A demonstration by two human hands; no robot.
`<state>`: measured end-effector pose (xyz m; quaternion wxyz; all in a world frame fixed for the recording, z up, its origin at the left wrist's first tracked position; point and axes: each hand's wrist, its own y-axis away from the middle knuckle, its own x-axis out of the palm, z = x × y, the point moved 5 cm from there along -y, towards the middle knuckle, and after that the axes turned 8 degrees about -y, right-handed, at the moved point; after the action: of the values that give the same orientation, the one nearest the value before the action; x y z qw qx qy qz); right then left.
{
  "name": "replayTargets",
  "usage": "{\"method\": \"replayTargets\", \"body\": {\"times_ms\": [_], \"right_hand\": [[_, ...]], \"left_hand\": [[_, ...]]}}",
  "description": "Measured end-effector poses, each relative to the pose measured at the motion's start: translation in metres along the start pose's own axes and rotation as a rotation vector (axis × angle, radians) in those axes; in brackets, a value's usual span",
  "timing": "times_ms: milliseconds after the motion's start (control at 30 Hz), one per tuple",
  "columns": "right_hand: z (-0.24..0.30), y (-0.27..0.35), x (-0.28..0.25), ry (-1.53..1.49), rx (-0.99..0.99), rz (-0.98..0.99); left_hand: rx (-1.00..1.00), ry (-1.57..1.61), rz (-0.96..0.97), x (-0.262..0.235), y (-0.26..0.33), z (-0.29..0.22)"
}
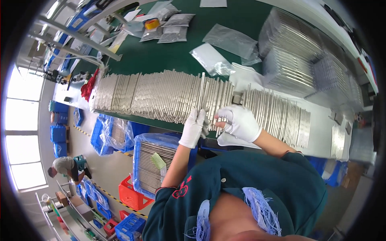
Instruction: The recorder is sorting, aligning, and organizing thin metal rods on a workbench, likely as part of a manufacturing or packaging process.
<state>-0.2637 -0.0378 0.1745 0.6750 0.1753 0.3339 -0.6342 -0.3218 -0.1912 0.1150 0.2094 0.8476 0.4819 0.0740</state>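
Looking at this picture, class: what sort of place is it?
Probably a factory assembly or packing bench: rows of metal rods on a green table, blue crates of rods on the floor, gloved left hand and right hand sorting them.

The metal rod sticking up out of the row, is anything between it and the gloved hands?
Nothing visible. The left hand already grips the lower end of the raised metal rod, and the right hand sits just beside it at the row of rods on the green table.
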Motion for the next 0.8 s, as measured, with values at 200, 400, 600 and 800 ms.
{"method": "replayTargets", "body": {"times_ms": [200,400,600,800], "right_hand": [[-0.023,0.085,-0.014,0.210,-0.137,0.314],[-0.085,0.213,-0.014,-0.099,0.385,0.227],[-0.188,0.287,-0.032,-0.336,1.112,-0.491],[-0.226,0.273,-0.030,0.042,1.100,-0.144]], "left_hand": [[-0.301,-0.371,0.797,0.086,0.041,0.020],[-0.450,-0.248,0.759,0.129,0.014,0.048],[-0.166,-0.027,0.271,0.121,-0.007,0.060],[-0.612,0.231,0.818,0.193,0.032,0.120]]}}
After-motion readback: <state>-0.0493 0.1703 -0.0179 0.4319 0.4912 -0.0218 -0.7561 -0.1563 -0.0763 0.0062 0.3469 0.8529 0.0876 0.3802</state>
